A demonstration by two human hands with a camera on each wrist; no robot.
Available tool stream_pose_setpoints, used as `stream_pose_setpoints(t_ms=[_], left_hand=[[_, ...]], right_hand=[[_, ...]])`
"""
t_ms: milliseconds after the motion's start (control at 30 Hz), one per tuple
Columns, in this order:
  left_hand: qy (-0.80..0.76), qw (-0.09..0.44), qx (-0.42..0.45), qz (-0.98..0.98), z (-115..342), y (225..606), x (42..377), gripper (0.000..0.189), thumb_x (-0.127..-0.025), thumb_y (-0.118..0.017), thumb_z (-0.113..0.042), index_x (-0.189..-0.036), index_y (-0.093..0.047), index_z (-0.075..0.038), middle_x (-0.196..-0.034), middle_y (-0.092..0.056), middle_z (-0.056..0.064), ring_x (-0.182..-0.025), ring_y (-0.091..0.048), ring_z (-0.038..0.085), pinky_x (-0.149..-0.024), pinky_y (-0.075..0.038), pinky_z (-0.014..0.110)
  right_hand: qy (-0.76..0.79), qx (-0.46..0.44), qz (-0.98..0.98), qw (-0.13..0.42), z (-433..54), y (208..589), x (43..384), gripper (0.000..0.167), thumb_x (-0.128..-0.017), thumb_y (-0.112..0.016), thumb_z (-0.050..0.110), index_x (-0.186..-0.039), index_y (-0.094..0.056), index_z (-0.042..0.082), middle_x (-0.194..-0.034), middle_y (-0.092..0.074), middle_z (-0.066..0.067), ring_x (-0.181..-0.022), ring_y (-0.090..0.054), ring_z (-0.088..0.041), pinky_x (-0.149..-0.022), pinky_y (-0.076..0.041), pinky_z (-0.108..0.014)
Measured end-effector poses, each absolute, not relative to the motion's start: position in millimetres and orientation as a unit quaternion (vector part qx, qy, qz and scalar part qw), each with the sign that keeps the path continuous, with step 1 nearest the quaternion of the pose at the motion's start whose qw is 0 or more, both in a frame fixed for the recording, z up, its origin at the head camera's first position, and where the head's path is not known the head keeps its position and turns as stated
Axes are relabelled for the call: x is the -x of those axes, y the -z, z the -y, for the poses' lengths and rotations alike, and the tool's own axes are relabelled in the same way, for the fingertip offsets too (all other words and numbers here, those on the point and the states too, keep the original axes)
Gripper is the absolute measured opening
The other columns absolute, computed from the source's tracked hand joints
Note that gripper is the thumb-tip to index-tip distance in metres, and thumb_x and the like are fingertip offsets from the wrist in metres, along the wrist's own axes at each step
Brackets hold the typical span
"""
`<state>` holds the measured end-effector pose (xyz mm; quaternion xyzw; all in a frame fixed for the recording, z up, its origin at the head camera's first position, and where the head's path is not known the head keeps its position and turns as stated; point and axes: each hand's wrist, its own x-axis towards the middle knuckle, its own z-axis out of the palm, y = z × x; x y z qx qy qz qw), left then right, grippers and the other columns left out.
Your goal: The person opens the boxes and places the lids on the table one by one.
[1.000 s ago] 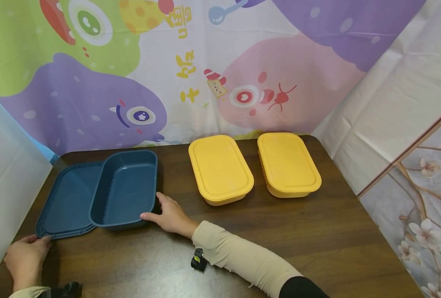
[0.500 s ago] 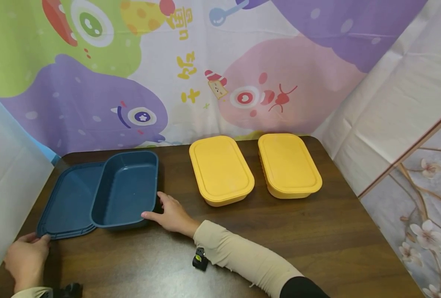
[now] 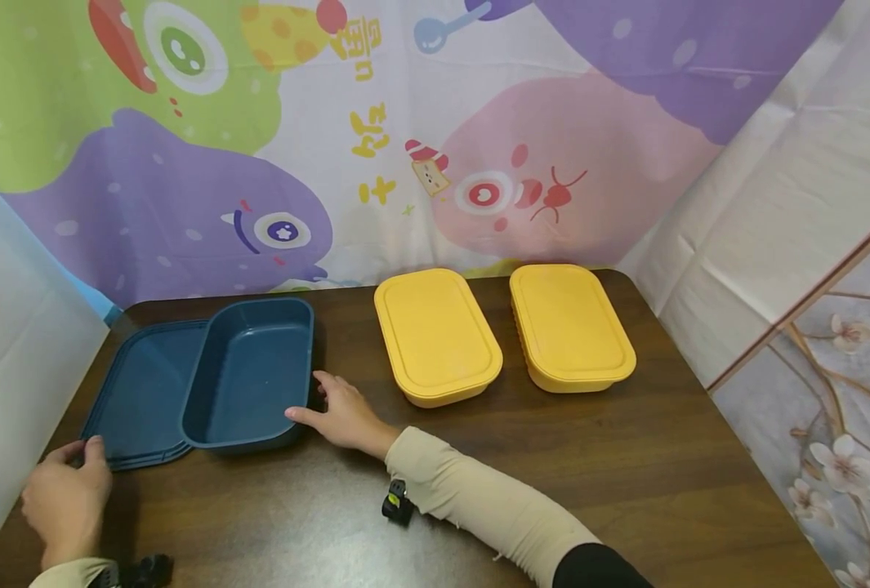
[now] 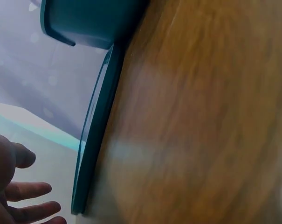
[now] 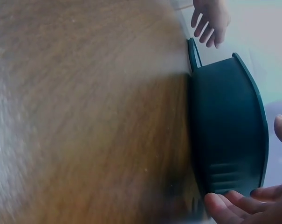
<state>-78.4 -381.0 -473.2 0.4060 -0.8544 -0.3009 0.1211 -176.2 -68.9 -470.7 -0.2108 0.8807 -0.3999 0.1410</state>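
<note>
A dark blue rectangular food container with no lid on it stands at the left of the table. Its left side overlaps a flat blue lid. My left hand hovers by the lid's near left corner; in the left wrist view its fingers are spread and apart from the lid. Beside the container's near right corner is my right hand, thumb raised away from the rim. In the right wrist view, its loosely extended fingers lie close to the container's lower wall; whether they touch it I cannot tell.
Two yellow lidded food containers, a middle one and a right one, stand toward the back of the brown wooden table. A cartoon-print cloth hangs behind the table's far edge.
My left hand has let go of the lid's corner and risen slightly to the right. My right hand has eased off the container's corner, a little right and away. Lid and container look nearly unmoved.
</note>
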Motion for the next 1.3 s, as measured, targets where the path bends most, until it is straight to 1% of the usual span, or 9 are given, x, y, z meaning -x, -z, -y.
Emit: stream_pose_setpoints(t_ms=[267,467,667,800,1000,1300], left_hand=[[0.291,0.150,-0.354,0.876,367.3,467.5,87.7,0.059,-0.101,-0.038,-0.038,-0.134,-0.050,0.010,-0.133,-0.047,0.040,-0.125,-0.040,0.057,-0.104,-0.028,0.065],[0.303,0.128,-0.324,0.887,354.1,459.9,93.6,0.064,-0.101,-0.038,-0.043,-0.140,-0.045,0.007,-0.143,-0.040,0.037,-0.133,-0.033,0.055,-0.108,-0.025,0.066],[0.305,0.134,-0.284,0.899,340.3,451.9,98.4,0.064,-0.101,-0.042,-0.044,-0.142,-0.043,0.005,-0.147,-0.036,0.034,-0.137,-0.030,0.052,-0.110,-0.023,0.065],[0.303,0.134,-0.261,0.907,332.3,446.4,101.0,0.064,-0.100,-0.044,-0.043,-0.143,-0.042,0.004,-0.150,-0.034,0.033,-0.139,-0.028,0.050,-0.112,-0.021,0.065],[0.303,0.121,-0.230,0.917,319.5,436.2,104.0,0.067,-0.100,-0.046,-0.045,-0.147,-0.037,0.002,-0.153,-0.031,0.030,-0.139,-0.029,0.050,-0.110,-0.024,0.067],[0.300,0.137,-0.163,0.930,297.0,422.5,102.9,0.069,-0.099,-0.050,-0.044,-0.148,-0.034,0.000,-0.152,-0.032,0.030,-0.137,-0.032,0.051,-0.107,-0.027,0.068]], right_hand=[[0.384,0.216,-0.888,0.132,64.2,466.6,181.4,0.075,-0.091,-0.060,0.054,-0.147,-0.040,0.010,-0.131,-0.058,-0.011,-0.119,-0.058,-0.020,-0.098,-0.050,-0.033],[0.365,0.227,-0.895,0.118,61.3,463.0,184.0,0.072,-0.092,-0.057,0.056,-0.146,-0.043,0.011,-0.132,-0.057,-0.010,-0.118,-0.058,-0.020,-0.098,-0.049,-0.034],[0.360,0.245,-0.894,0.101,58.7,458.7,186.1,0.068,-0.093,-0.057,0.054,-0.143,-0.047,0.008,-0.131,-0.058,-0.011,-0.115,-0.058,-0.020,-0.098,-0.049,-0.032],[0.354,0.253,-0.896,0.093,57.4,454.5,186.5,0.068,-0.093,-0.057,0.054,-0.142,-0.048,0.008,-0.134,-0.056,-0.011,-0.119,-0.056,-0.020,-0.100,-0.048,-0.033],[0.341,0.264,-0.898,0.089,54.7,448.2,187.2,0.068,-0.093,-0.056,0.056,-0.144,-0.046,0.011,-0.139,-0.053,-0.008,-0.125,-0.052,-0.020,-0.104,-0.046,-0.035],[0.323,0.286,-0.899,0.074,48.2,438.1,189.2,0.069,-0.093,-0.056,0.056,-0.146,-0.044,0.013,-0.142,-0.050,-0.008,-0.129,-0.049,-0.022,-0.107,-0.043,-0.037]])
